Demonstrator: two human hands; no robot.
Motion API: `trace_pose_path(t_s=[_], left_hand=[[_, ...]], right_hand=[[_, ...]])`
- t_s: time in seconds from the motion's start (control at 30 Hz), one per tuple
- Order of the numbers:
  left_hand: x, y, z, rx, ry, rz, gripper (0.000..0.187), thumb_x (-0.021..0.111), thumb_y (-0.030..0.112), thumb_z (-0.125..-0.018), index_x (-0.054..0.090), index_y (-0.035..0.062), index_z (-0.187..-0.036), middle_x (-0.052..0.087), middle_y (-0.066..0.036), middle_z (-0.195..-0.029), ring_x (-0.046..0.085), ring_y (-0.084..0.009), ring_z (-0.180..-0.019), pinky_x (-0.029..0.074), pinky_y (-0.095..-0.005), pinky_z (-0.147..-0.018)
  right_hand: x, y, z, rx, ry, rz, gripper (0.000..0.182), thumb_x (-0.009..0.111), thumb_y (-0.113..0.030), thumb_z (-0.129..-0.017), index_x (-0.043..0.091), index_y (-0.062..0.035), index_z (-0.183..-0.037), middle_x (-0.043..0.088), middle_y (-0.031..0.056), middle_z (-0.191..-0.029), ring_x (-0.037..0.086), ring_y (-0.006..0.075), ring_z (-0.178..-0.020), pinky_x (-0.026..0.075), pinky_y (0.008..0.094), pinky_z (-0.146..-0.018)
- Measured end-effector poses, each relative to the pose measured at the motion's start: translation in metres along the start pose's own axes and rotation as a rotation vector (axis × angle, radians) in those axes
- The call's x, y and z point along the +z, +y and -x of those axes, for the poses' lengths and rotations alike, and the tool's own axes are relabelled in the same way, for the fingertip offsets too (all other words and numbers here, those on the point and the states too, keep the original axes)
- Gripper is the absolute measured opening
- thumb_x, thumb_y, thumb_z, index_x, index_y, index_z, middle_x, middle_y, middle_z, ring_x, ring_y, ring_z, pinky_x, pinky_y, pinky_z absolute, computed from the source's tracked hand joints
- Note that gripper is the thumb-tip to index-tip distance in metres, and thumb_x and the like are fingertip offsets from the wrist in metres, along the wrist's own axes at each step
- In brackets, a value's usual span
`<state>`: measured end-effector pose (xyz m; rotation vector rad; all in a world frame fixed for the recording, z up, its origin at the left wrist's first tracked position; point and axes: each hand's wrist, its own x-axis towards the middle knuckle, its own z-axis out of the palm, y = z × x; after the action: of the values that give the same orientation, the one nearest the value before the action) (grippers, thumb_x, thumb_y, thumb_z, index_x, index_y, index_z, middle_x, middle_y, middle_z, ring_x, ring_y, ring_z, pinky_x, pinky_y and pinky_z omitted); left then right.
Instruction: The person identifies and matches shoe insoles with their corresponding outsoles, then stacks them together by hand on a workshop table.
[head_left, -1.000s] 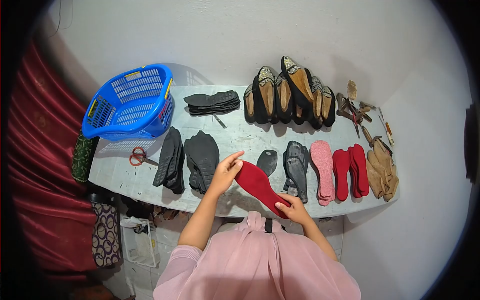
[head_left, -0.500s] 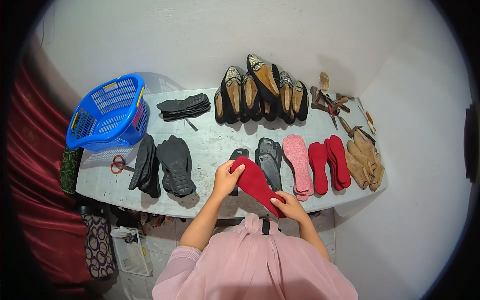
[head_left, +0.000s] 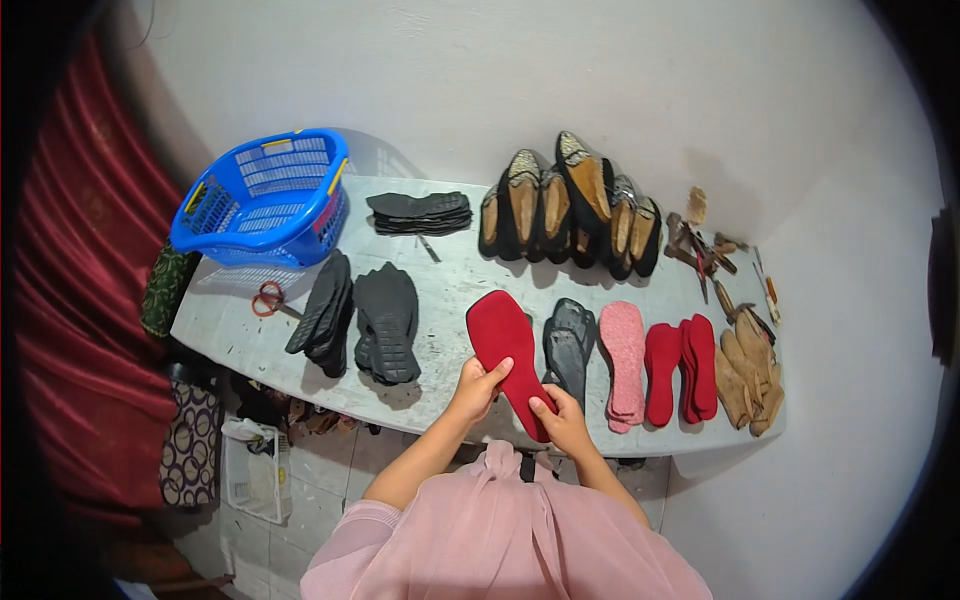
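A red insole (head_left: 500, 328) is held at the table's front edge, its wide end pointing away from me. My left hand (head_left: 480, 388) grips its left edge near the middle, thumb on top. Lower down, my right hand (head_left: 563, 420) pinches the right edge near the narrow end. Just right of the insole lie black soles (head_left: 569, 345), then pink speckled insoles (head_left: 624, 360) and more red insoles (head_left: 662, 375). Two piles of dark soles (head_left: 388, 322) lie to the left.
On the table (head_left: 450, 270) stand a blue basket (head_left: 265, 240), black shoes with glittery toes (head_left: 523, 200) and a stack of black soles (head_left: 420, 213). Scissors (head_left: 270, 300) lie at left; tools (head_left: 700, 250) and shoe lasts (head_left: 750, 370) at right.
My left hand has slid from the insole's wide end down to its middle. The insole is turned more upright. The whole view has shifted, with the table items appearing further right.
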<state>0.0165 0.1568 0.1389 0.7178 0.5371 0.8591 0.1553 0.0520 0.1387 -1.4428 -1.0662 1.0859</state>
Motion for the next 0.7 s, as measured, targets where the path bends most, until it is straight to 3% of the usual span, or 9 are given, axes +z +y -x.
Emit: trace_pose_path(t_s=[0.23, 0.3, 0.43, 0.47, 0.7], left_hand=[[-0.045, 0.043, 0.014, 0.063, 0.156, -0.06, 0.024, 0.06, 0.013, -0.087, 0.053, 0.0012, -0.107, 0.063, -0.007, -0.096, 0.062, -0.0145, -0.083, 0.051, -0.0282, -0.072], [-0.053, 0.055, 0.016, 0.114, 0.185, 0.003, 0.027, 0.061, 0.015, -0.087, 0.052, 0.0009, -0.108, 0.062, -0.008, -0.097, 0.062, -0.0146, -0.083, 0.051, -0.0278, -0.073], [-0.062, 0.084, 0.021, 0.219, 0.132, 0.066, 0.041, 0.061, 0.01, -0.086, 0.042, 0.0014, -0.122, 0.055, -0.009, -0.113, 0.056, -0.0163, -0.1, 0.046, -0.0309, -0.086], [-0.07, 0.086, 0.022, 0.239, 0.088, -0.048, 0.048, 0.061, 0.008, -0.086, 0.036, 0.0018, -0.127, 0.051, -0.009, -0.119, 0.051, -0.017, -0.109, 0.041, -0.0325, -0.093], [-0.118, 0.131, 0.03, 0.389, 0.107, -0.149, 0.054, 0.056, 0.005, -0.087, 0.029, 0.0006, -0.134, 0.044, -0.009, -0.128, 0.043, -0.017, -0.119, 0.032, -0.0324, -0.101]], right_hand=[[0.048, -0.009, -0.023, 0.101, -0.193, -0.291, 0.025, 0.057, -0.015, -0.089, 0.055, 0.0014, -0.109, 0.061, 0.0053, -0.095, 0.056, 0.0105, -0.084, 0.044, 0.0241, -0.076], [0.062, -0.007, -0.031, 0.064, -0.214, -0.243, 0.027, 0.057, -0.015, -0.089, 0.054, 0.0026, -0.11, 0.061, 0.0053, -0.096, 0.056, 0.0104, -0.086, 0.044, 0.0243, -0.078], [0.101, -0.03, -0.047, -0.05, -0.165, -0.296, 0.031, 0.059, -0.017, -0.089, 0.054, 0.0036, -0.112, 0.061, 0.0069, -0.101, 0.056, 0.0112, -0.089, 0.044, 0.025, -0.08], [0.11, -0.036, -0.054, -0.064, -0.166, -0.309, 0.032, 0.059, -0.017, -0.089, 0.054, 0.0038, -0.112, 0.061, 0.0068, -0.101, 0.056, 0.0112, -0.089, 0.044, 0.0249, -0.08], [0.174, -0.053, -0.101, -0.091, -0.29, -0.219, 0.034, 0.059, -0.016, -0.089, 0.052, 0.0048, -0.115, 0.058, 0.0077, -0.104, 0.055, 0.0133, -0.096, 0.043, 0.0261, -0.084]])
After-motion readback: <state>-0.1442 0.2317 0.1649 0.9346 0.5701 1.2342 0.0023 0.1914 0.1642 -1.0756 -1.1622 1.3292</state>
